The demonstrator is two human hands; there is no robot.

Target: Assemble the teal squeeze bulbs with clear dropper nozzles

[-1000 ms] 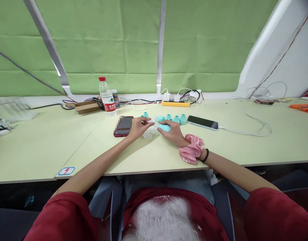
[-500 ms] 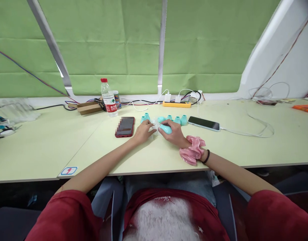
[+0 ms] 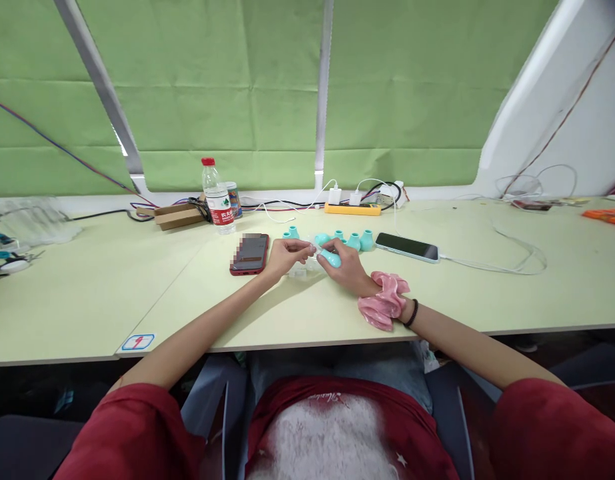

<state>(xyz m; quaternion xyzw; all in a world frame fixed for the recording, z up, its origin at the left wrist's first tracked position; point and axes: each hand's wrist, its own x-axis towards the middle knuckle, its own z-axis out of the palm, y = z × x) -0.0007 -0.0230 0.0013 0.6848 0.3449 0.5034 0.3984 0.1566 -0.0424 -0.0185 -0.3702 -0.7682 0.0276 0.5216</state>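
My right hand [image 3: 348, 268] is closed around a small turquoise piece [image 3: 330, 257] just above the pale green table [image 3: 137, 280]. My left hand [image 3: 283, 256] pinches a clear plastic wrapper [image 3: 307, 252] that meets the turquoise piece between the two hands. More clear plastic [image 3: 302, 270] lies on the table under the hands. Several turquoise pieces [image 3: 355, 240] stand in a row right behind the hands. A pink scrunchie [image 3: 385, 300] and a black band sit on my right wrist.
A red phone [image 3: 249, 253] lies left of my hands and a phone on a white cable [image 3: 406, 246] lies to the right. Behind stand a water bottle [image 3: 217, 197], a cardboard box [image 3: 173, 215] and a yellow power strip [image 3: 351, 207]. Cables trail at the far right.
Both hands have lifted slightly off the table. My left hand has drawn the clear wrapper up to the turquoise piece, leaving some plastic lying below.
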